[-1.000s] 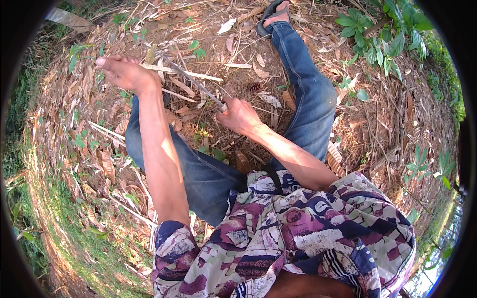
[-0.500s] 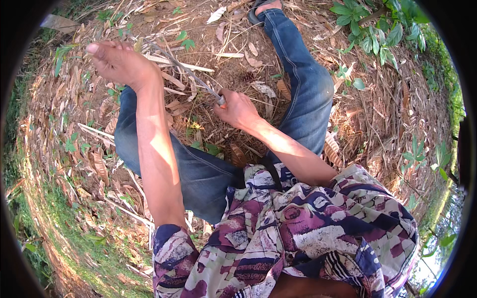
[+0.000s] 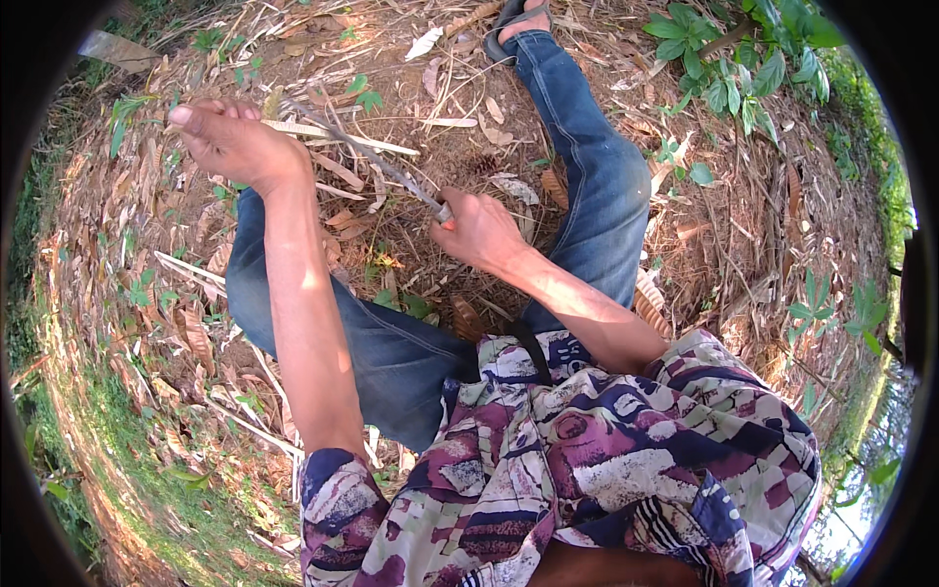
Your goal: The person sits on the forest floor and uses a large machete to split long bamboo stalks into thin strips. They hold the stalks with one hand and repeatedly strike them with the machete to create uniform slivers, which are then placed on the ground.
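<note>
My right hand (image 3: 481,231) is closed around the handle of a long, narrow-bladed knife between my legs. The knife's grey blade (image 3: 377,159) slants up and left toward my left hand, and a bit of orange shows at its grip. My left hand (image 3: 240,144) is raised on the left, fingers curled and thumb pointing left. Whatever is pinched in it, if anything, is hidden by the fingers. Beside those fingers, near the blade's far end, is a small yellowish-green piece (image 3: 274,104), and I cannot tell whether it is held.
My legs in blue jeans (image 3: 587,161) are spread around the work area. Dry leaves and pale split strips (image 3: 377,144) litter the soil. A flat greyish piece (image 3: 119,49) shows at the upper left. Leafy green plants (image 3: 748,68) grow at the upper right.
My right hand and the knife have shifted slightly down and to the right. My left hand has come down a little, still curled.
</note>
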The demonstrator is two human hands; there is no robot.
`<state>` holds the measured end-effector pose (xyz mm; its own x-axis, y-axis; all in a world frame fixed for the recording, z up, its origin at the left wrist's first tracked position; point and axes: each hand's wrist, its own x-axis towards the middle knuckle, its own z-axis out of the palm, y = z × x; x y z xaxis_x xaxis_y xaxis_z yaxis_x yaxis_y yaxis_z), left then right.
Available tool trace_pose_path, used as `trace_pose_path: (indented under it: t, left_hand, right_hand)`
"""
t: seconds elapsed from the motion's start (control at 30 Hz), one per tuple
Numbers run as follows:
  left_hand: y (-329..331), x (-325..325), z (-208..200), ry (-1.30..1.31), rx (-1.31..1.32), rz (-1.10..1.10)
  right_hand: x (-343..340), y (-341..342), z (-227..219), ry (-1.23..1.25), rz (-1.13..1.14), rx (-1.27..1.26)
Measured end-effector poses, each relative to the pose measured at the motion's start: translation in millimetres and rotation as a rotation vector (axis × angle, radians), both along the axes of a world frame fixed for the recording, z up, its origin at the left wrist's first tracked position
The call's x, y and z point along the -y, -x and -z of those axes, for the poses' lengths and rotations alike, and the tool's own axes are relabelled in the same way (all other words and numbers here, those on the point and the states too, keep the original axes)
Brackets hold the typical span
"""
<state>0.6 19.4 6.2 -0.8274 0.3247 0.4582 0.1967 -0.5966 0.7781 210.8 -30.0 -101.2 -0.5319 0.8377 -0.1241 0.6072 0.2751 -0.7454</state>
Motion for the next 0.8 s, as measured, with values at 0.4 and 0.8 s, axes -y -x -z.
trace_pose_path:
  t: [0.4, 0.8]
  left_hand:
    - [7, -4, -1, 0.034, -0.015, 0.023]
    - [14, -10, -8, -0.082, 0.124, 0.299]
  right_hand:
    - [2, -17, 58, 0.125, 0.073, 0.304]
    - [-22, -18, 48, 0.444, 0.053, 0.084]
